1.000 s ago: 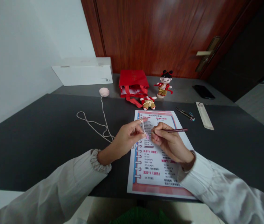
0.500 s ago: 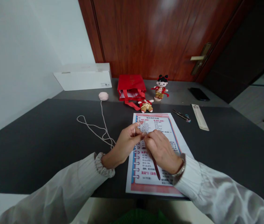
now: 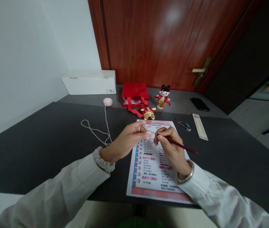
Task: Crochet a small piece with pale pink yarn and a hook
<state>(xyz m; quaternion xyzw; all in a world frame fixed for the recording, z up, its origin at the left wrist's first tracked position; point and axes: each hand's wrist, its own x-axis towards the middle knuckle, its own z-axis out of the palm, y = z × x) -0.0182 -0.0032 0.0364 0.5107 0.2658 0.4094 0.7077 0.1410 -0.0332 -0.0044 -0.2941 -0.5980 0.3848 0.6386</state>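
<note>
Two pinch grips above printed sheet (image 3: 148,190): left hand (image 3: 121,142) on small pink yarn piece (image 3: 150,136), right hand (image 3: 174,152) on dark-red hook (image 3: 185,148), fingers (image 3: 164,140) nearly closed. Sheet near tabletop (image 3: 41,142)'s front edge, wide margins left and right. Legible: 丸子*2, 耳朵*2.

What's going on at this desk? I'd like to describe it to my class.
A person is working yarn with both hands. The left hand pinches a small pale piece of yarn work, and the right hand holds a dark red hook, its tip close to that piece; whether it is in a stitch is too small to tell. A printed sheet lies beneath the hands. Farther back are a pink yarn ball and a standing doll.
</note>
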